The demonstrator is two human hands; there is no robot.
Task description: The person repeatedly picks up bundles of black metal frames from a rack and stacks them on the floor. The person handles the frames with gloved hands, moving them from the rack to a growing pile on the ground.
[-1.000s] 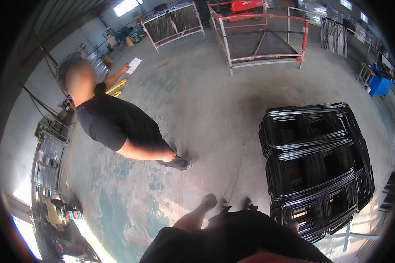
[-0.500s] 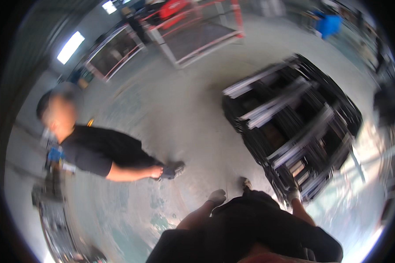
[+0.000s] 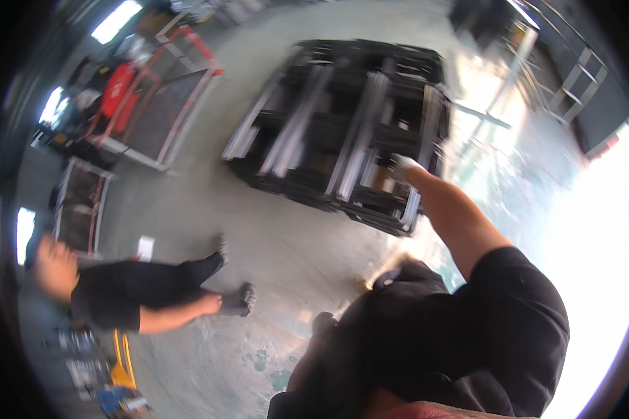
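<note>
A large black pallet-like stack (image 3: 342,126) stands on the floor ahead of me, with several long silvery metal bars (image 3: 362,133) lying across it. My right arm stretches out over its near right corner. My right hand (image 3: 401,166), in a pale glove, is at the bars there; motion smears its fingers, so whether it grips one is unclear. Beside it a brownish piece (image 3: 383,176) shows between the bars. My left hand (image 3: 323,323) hangs low beside my body, small and dark in the picture, its fingers not readable. Nothing can be made out in it.
To the left another person (image 3: 154,293) in dark clothes stands on the floor, a hand near the face. Behind are a red-and-white framed cage (image 3: 178,105) and a smaller framed panel (image 3: 82,206). A yellow hand truck (image 3: 123,359) is lower left. Metal railings (image 3: 580,84) stand far right.
My view has swung to the right, so the stack now lies straight ahead. My right arm has reached forward over it. The other person has raised a hand to the face.
</note>
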